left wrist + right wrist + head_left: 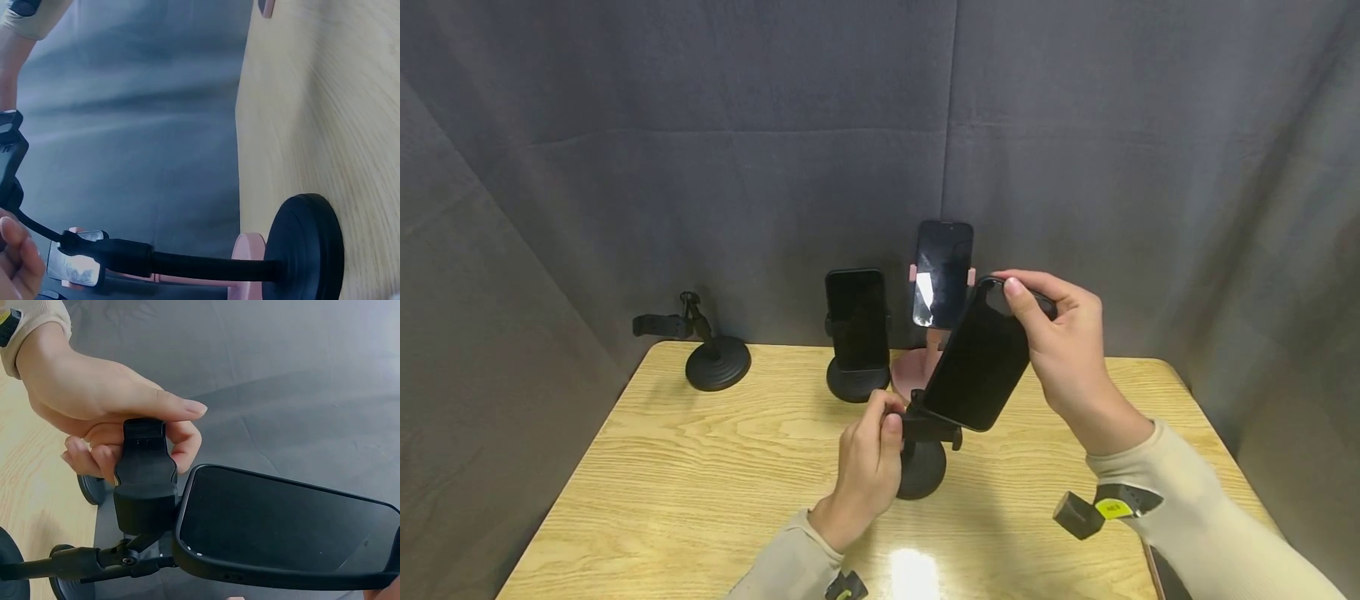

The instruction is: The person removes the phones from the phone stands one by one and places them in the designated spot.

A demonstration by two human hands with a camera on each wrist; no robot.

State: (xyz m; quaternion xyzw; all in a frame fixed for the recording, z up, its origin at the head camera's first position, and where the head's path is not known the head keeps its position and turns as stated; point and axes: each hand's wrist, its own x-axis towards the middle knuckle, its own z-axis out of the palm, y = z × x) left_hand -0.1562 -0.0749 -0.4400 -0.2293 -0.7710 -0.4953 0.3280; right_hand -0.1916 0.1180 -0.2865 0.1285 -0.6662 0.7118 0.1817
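Observation:
My left hand grips one end of the clamp on a black phone stand, thumb on one face and fingers behind. The stand's round base rests on the table, its thin pole showing in the left wrist view. With thumb and fingers, my right hand pinches the top end of a black smartphone. The phone leans, screen facing me, its lower end right at the clamp. In the right wrist view the phone's near end overlaps the clamp's side, and only a bit of the right hand shows at the bottom corner.
Behind stand a black stand holding a phone and a pink stand holding another phone. A black stand with a bare clamp is at the back left. Grey curtains surround the wooden table.

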